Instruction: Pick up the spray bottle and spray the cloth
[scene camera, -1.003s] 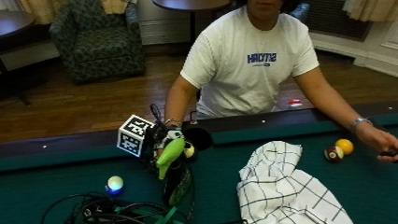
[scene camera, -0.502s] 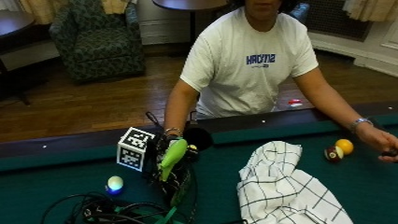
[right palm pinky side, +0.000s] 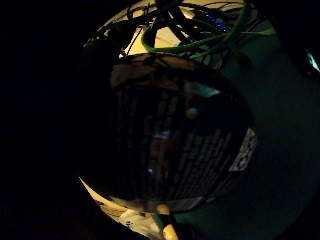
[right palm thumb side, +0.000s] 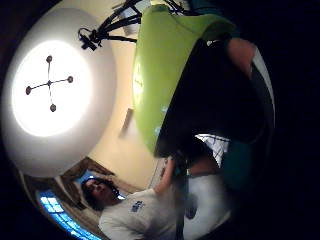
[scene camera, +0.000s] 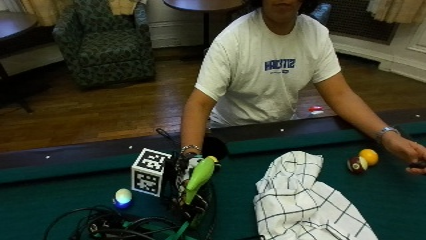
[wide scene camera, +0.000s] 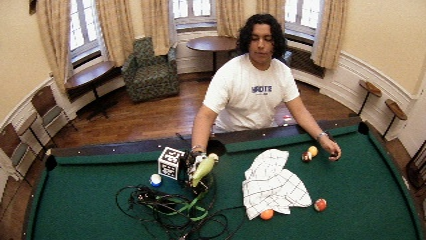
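Observation:
In the outside view the spray bottle (scene camera: 200, 174) has a bright green head and a dark body. It stands tilted near the table's near rail, its nozzle leaning toward the cloth. My gloved right hand (scene camera: 182, 175) grips it from the left side. The dark labelled body (right palm pinky side: 185, 150) fills the little finger side palm view, and the green head (right palm thumb side: 160, 75) looms in the thumb side view. The white checked cloth (scene camera: 306, 205) lies crumpled on the green felt, a short way right of the bottle. Whether the bottle's base touches the felt is hidden by cables.
A tangle of black and green cables (scene camera: 120, 227) lies in front of the bottle. A pale ball (scene camera: 123, 196) sits left of it. Yellow (scene camera: 368, 156) and maroon (scene camera: 357, 165) balls lie by the bare left hand (scene camera: 409, 155). Two orange balls (wide scene camera: 267, 214) flank the cloth's front.
My hand and the bottle have shifted a little to the right, toward the cloth, and the green head leans further that way. The cloth and balls have stayed put.

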